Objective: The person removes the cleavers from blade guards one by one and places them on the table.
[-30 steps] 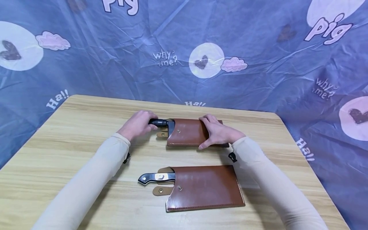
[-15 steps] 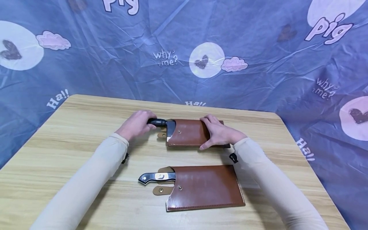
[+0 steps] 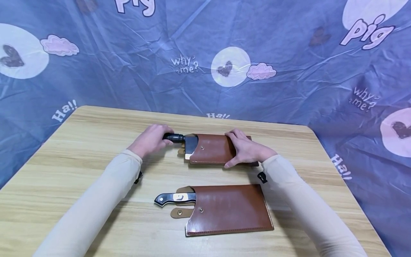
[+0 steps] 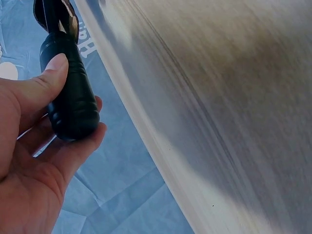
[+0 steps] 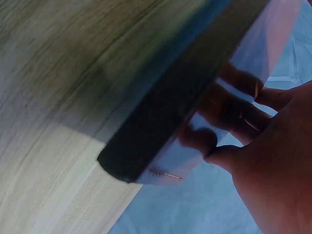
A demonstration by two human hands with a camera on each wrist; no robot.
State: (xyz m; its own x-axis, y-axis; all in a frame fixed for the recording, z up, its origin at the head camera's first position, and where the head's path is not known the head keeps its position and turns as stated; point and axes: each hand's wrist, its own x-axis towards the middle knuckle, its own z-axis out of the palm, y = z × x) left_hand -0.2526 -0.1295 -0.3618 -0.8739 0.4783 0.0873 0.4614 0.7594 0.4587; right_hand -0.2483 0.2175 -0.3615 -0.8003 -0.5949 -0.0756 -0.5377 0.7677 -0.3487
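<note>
My left hand (image 3: 150, 140) holds the ribbed black handle (image 3: 173, 137) of a cleaver near the table's far side. Part of the dark blade (image 3: 191, 144) shows at the mouth of a brown leather sheath (image 3: 213, 149), the rest hidden inside it. In the left wrist view, the thumb lies on top of the handle (image 4: 73, 92) with fingers beneath. My right hand (image 3: 246, 149) spans the sheath's right part, thumb at the near edge and fingers at the far edge. The right wrist view shows the sheath's closed end (image 5: 156, 122) and the fingers mirrored on its glossy face.
A larger brown leather sheath (image 3: 231, 210) lies nearer on the wooden table (image 3: 80, 160), a black knife handle (image 3: 170, 198) with a pale inlay sticking out to the left. Its snap strap (image 3: 181, 213) lies loose. A blue printed cloth (image 3: 144, 71) hangs behind the table.
The left hand has drawn the cleaver slightly left, so more of its blade shows outside the sheath. The right hand and sheath have shifted a little right. The nearer knife stays put.
</note>
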